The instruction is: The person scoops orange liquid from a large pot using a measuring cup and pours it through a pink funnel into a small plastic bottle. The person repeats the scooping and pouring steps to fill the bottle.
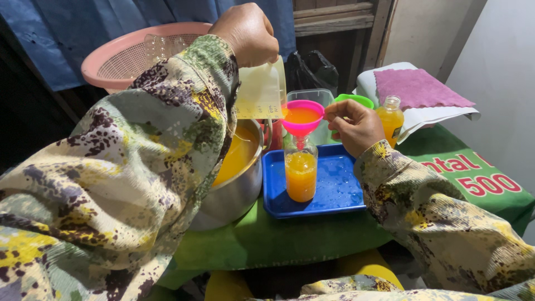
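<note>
My left hand [248,33] is clenched around the handle of a pale measuring jug [261,92], tipped so its spout hangs over the pink funnel [301,118]. My right hand [352,125] pinches the funnel's rim between thumb and fingers, steadying it in the neck of the clear bottle [301,175]. The bottle stands upright on the blue tray [340,189] and is filled with orange juice to roughly its shoulder; the funnel bowl itself holds a pool of juice not yet drained.

I judge the pour is near its end, so the care now is in the rate. With the funnel already holding liquid, I would ease the jug back toward level and let the bowl empty before adding more, or it may spill over the rim. I want the funnel kept straight in the neck, since tilting it could tip the bottle on the wet tray.

Just left of the tray sits a steel pot [239,189] of the same juice, partly hidden by my sleeve. Behind are 1 filled bottle [390,120], a green lid [354,100], a pink basket [128,56] and a purple cloth [418,89], all on the green table cover [290,239].
</note>
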